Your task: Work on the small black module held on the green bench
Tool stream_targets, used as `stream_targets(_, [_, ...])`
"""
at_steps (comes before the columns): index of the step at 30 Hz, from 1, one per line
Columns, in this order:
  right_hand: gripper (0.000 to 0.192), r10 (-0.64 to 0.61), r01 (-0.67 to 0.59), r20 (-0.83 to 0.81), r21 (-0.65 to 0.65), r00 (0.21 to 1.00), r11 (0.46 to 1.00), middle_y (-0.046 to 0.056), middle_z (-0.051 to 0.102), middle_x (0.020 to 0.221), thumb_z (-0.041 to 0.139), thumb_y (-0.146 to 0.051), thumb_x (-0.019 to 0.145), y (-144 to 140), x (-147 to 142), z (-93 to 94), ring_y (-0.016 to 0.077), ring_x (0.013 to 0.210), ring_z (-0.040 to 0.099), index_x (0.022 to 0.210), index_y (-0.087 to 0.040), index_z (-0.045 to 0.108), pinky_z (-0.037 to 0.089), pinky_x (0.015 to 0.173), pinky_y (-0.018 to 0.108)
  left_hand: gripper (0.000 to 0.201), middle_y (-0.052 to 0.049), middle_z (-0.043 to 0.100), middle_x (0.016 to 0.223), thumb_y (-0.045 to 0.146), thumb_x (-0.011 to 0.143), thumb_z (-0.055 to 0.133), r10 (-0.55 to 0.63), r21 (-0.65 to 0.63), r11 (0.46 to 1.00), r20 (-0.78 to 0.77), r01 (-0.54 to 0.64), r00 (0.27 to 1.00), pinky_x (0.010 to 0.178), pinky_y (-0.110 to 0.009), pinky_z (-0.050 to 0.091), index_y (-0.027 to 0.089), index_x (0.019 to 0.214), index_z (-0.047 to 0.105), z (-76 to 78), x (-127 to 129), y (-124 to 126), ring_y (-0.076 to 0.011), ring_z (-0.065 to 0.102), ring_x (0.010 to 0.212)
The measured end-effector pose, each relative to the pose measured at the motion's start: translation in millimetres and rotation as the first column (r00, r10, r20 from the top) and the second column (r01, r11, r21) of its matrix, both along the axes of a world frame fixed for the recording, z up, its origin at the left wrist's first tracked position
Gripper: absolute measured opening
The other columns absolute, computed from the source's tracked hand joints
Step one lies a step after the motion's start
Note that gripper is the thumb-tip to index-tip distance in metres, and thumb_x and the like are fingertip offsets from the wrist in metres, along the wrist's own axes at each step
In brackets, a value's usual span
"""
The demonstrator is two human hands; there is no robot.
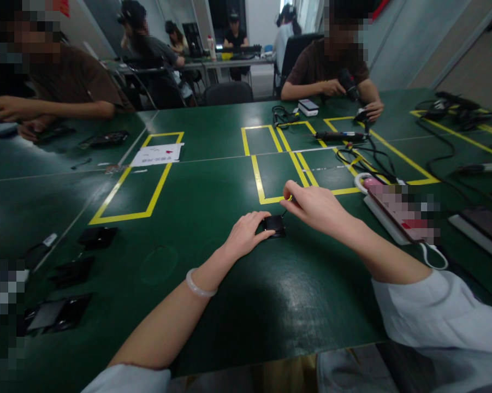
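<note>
A small black square part lies on the green table in front of me. My left hand grips it from the left, with the thumb on the near side and the fingers along the far side. Just beyond its right corner, my right hand is closed in a pinch. From those fingertips a thin dark stick-like piece slants down to the part's upper right corner. Its kind is too small to make out, and the fingers hide its upper end.
Black parts and a black plastic packet lie at left. A paper sheet sits in a yellow taped outline. Cables, a pen-shaped tool and a phone are at right. Across the table, a person holds a power drill.
</note>
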State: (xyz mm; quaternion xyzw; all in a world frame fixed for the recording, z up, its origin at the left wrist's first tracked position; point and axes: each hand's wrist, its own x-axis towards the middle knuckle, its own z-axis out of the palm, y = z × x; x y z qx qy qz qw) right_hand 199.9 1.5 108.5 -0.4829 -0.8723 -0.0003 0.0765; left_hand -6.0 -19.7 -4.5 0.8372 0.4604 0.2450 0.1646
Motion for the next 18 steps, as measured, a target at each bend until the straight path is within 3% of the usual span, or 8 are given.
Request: stream_targets(18, [0.020,0.001,-0.001,-0.004,-0.006,1.000,1.000,0.004,0.069,0.081,0.034,-0.030,0.092,-1.7,-1.2,1.2,0.0187,0.066,0.060,0.102,-0.020,0.050,0.021,0.051,0.027,0.040,-0.006,0.061,0.112,0.048,0.090,0.050,-0.001,-0.012,1.000,-0.004,0.001,1.000,0.090,-0.038,0.045,0.022,0.121,0.050,3.3,0.9,-0.4,-0.0233,0.057,0.103])
